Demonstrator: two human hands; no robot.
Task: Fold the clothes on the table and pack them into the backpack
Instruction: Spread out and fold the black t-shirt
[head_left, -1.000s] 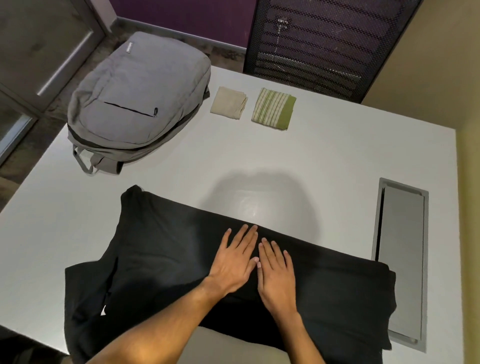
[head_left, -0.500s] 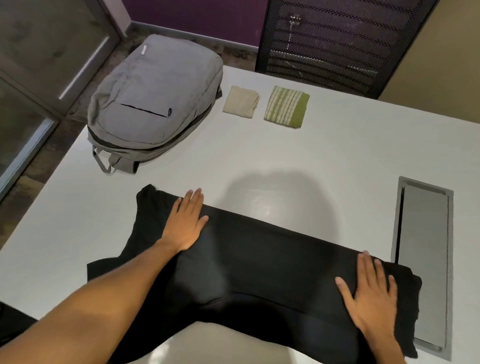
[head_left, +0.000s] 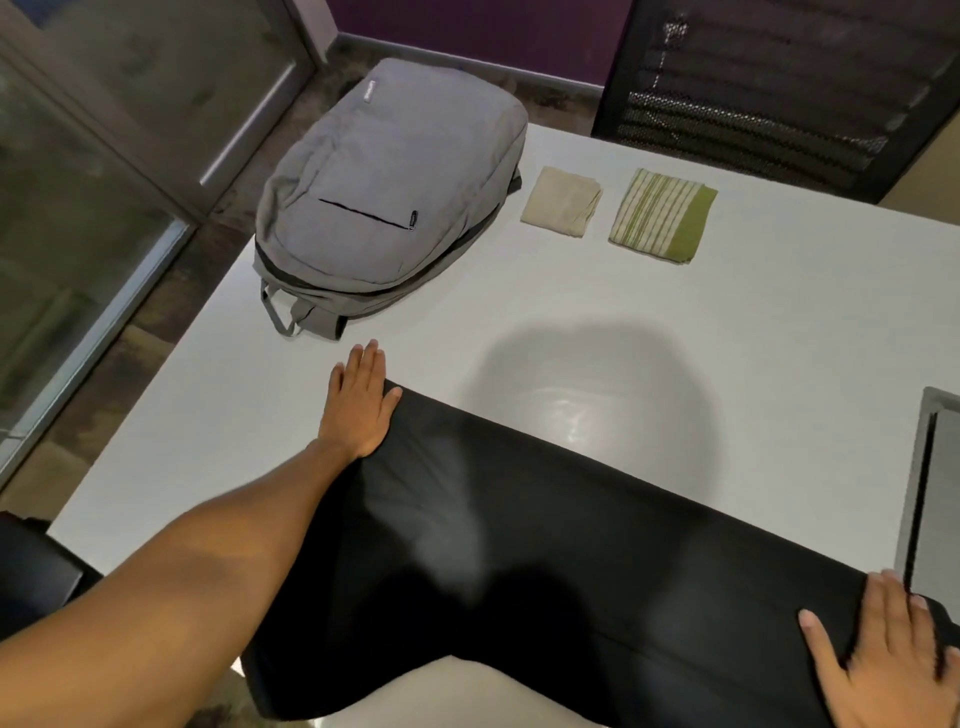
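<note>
Head view: black garment (head_left: 571, 545) lies spread along the near edge of the white surface (head_left: 675, 322). Left hand (head_left: 358, 410) flat on its left end, fingers (head_left: 366, 364) straight, tips past the cloth. Right hand (head_left: 893, 660) flat on its right end, fingers spread. Grey backpack (head_left: 389, 202) lies well beyond

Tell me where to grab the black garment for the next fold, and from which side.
Probably take the black garment at its two end edges, one by the left hand, one by the right hand. It lies flat as one long band across the table, so coming in from each end, with the grip pinching the layers together, should keep the fold even.
</note>
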